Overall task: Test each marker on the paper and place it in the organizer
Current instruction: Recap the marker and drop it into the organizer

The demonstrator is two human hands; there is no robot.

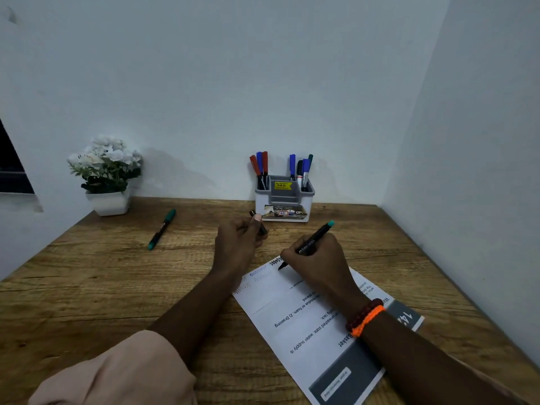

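Right grip (317, 255) holds marker (309, 244), tip on paper (315, 325); left grip (238, 241) pinches cap (260, 222). Risk: unpinned paper slides, smearing zigzag.

The right hand (318, 258) grips a black marker (310, 244) with a teal end, its tip touching the printed paper (295, 325) beside a row of black zigzag marks (276, 262). The left hand (238, 244) holds a dark cap (258, 222) just in front of the white organizer (285, 201). The organizer stands against the wall and holds red, blue, black and green markers upright. A second teal-ended marker (161, 229) lies on the wooden table (102, 287), near a white flower pot (108, 201).
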